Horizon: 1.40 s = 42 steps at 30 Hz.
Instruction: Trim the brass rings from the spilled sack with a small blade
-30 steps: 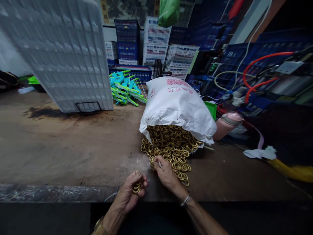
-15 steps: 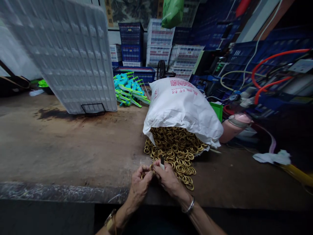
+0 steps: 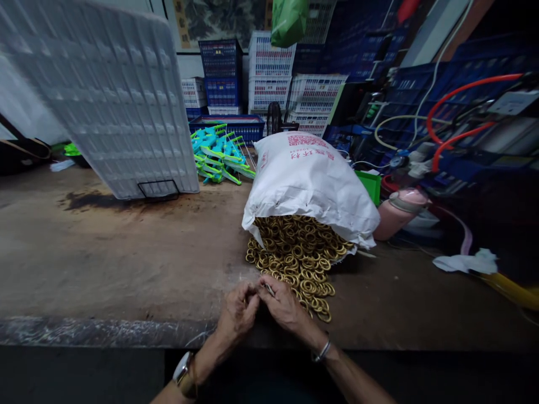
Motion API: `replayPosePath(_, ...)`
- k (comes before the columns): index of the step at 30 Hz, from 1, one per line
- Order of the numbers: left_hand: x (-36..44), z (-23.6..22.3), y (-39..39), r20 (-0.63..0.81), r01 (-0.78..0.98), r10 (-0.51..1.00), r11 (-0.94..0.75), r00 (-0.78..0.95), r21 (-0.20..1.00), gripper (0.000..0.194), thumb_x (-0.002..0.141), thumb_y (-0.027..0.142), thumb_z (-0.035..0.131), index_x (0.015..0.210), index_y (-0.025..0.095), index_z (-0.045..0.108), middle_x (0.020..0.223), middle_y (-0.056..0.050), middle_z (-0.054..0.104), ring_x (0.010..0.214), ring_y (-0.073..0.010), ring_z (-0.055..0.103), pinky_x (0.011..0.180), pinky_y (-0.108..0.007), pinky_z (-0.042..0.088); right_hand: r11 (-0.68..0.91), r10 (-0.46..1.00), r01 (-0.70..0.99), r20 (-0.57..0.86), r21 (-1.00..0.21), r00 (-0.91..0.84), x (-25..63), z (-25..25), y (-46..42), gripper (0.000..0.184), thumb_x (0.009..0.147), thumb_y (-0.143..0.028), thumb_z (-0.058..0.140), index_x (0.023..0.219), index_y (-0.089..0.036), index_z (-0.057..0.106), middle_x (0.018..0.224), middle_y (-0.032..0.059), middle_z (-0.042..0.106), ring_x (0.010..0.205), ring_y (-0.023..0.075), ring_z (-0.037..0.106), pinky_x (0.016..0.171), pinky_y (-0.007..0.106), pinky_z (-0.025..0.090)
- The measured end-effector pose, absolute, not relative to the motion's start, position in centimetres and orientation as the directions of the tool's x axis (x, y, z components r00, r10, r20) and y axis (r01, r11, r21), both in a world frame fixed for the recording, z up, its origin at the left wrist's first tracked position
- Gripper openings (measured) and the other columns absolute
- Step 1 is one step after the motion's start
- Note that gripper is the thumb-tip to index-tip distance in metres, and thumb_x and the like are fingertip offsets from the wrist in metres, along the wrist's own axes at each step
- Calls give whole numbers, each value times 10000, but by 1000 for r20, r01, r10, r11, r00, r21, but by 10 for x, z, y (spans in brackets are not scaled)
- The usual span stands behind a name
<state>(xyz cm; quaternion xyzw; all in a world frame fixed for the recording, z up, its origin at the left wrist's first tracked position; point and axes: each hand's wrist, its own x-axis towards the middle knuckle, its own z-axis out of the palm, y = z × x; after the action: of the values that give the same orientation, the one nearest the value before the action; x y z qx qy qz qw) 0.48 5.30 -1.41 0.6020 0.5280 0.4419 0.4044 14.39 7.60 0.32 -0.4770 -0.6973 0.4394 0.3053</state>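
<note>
My left hand [image 3: 239, 308] is closed, its fingertips meeting those of the other hand just above the table's front part. A brass-coloured ring showed at these fingertips a moment ago; now the fingers mostly cover it. Closed too is my right hand [image 3: 281, 303], around a small flat blade-like tool [image 3: 268, 289] of which only a short piece shows. Right behind the hands, a heap of brass-coloured rings [image 3: 309, 286] spills from the mouth of a white woven sack [image 3: 307, 179] with red print, lying on its side.
On the wooden table [image 3: 126, 264] a ribbed translucent panel [image 3: 122, 112] leans in a black wire stand at left. Turquoise and green plastic parts [image 3: 219, 154] lie behind the sack. A pink bottle [image 3: 402, 213], cloth [image 3: 467, 261] and hoses are at right; stacked crates [image 3: 269, 67] stand behind.
The tool in my right hand has tilted, so its dark upright end no longer shows. My left wrist has turned, bringing the watch face into sight. The view has shifted slightly.
</note>
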Motion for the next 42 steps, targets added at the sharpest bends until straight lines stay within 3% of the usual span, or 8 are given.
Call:
replayPosePath(5,8,-10,51,-44,37,994,41,101,998,203,746,333,559,642,159,572,578,2,538,540,-107,441,522,-205,331,-31,952,243,-103,-970,-289,142,-6,76,275,811,-399,422,646,-182,455,541,-59,409,510,80,365,501,201,314)
replayPosePath(10,11,-14,47,-273,-134,950,293,153,947,271,742,438,545,735,170,503,490,70,442,358,-41,286,365,-176,199,-231,920,87,-247,-969,-305,141,-14,72,352,829,-498,355,628,-209,368,452,-94,313,372,57,236,380,198,208)
replayPosePath(17,14,-19,46,-232,-114,967,243,106,963,290,727,442,554,682,169,472,502,66,453,378,-39,313,371,-166,224,31,949,244,-49,-969,-313,143,-7,72,270,806,-420,451,716,-174,517,573,-52,475,536,81,412,532,194,340)
replayPosePath(26,13,-7,44,-239,-153,966,252,101,955,321,729,438,564,587,161,485,473,57,436,366,-36,289,368,-179,206,-75,948,196,-131,-978,-289,139,-5,73,274,796,-401,450,649,-173,488,519,-57,428,480,75,370,476,194,314)
replayPosePath(31,13,-7,41,-270,-218,957,287,104,933,340,731,470,554,607,159,497,493,50,453,372,-35,306,367,-169,227,-33,954,243,-103,-969,-281,138,-9,75,317,847,-370,354,610,-185,452,514,-42,453,486,85,404,502,203,325)
replayPosePath(33,13,-7,41,-297,-183,952,306,77,934,344,722,482,556,613,163,489,463,62,435,351,-34,296,347,-164,216,64,969,385,-35,-921,-243,140,-9,73,274,846,-321,349,641,-187,472,546,-32,472,516,96,422,524,212,317)
replayPosePath(36,13,-7,42,-320,-162,946,325,55,932,333,709,488,564,657,170,480,468,71,439,342,-32,297,336,-159,210,241,950,613,55,-753,-307,145,-8,68,161,791,-183,380,712,-197,519,616,-14,526,576,113,453,562,222,296)
replayPosePath(42,15,-5,42,-280,-160,960,281,34,946,350,683,501,575,654,179,442,514,56,484,366,-36,329,355,-163,231,359,909,772,9,-524,-417,149,-14,62,258,660,-70,393,831,-194,541,693,15,584,630,135,498,577,225,276)
